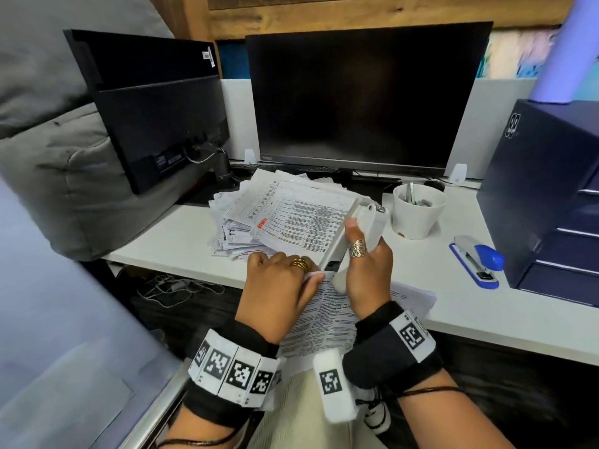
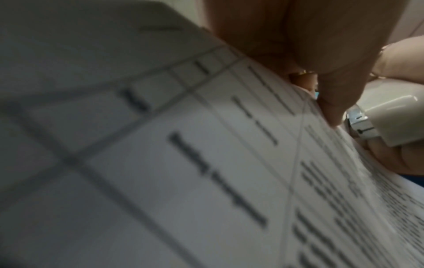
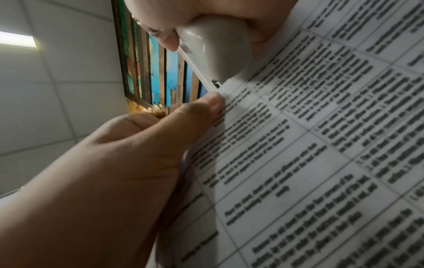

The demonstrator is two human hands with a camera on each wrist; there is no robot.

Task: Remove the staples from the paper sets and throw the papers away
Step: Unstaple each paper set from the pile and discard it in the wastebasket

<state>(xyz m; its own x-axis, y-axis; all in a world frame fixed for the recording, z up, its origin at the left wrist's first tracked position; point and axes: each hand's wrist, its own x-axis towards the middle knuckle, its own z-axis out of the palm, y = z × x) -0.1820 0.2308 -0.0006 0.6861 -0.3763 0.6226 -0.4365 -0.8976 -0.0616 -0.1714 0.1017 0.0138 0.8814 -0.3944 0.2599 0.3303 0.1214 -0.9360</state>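
Two hands meet over a stapled paper set [image 1: 327, 315] that lies at the near edge of the white worktop [image 1: 453, 306] and hangs off toward the person's lap. The left hand [image 1: 278, 286] pinches the set's top corner between thumb and curled fingers. The right hand [image 1: 366, 264] is wrapped around a white stapler [image 1: 353, 234], held opened out, with its nose end pressed against that same corner. Behind them a loose heap of printed papers [image 1: 282, 215] spreads in front of a dark monitor [image 1: 366, 98], beside a second monitor [image 1: 152, 105] turned away. To the right stand a white cup [image 1: 418, 212] of small metal bits, a blue stapler [image 1: 479, 260] and a dark blue drawer box [image 1: 551, 189]. The right wrist view shows the left thumb [image 3: 206, 107] on the page just beside the stapler's metal tip [image 3: 214, 83]; the left wrist view, mostly blurred print, shows the tip [image 2: 360, 123] from the other side.
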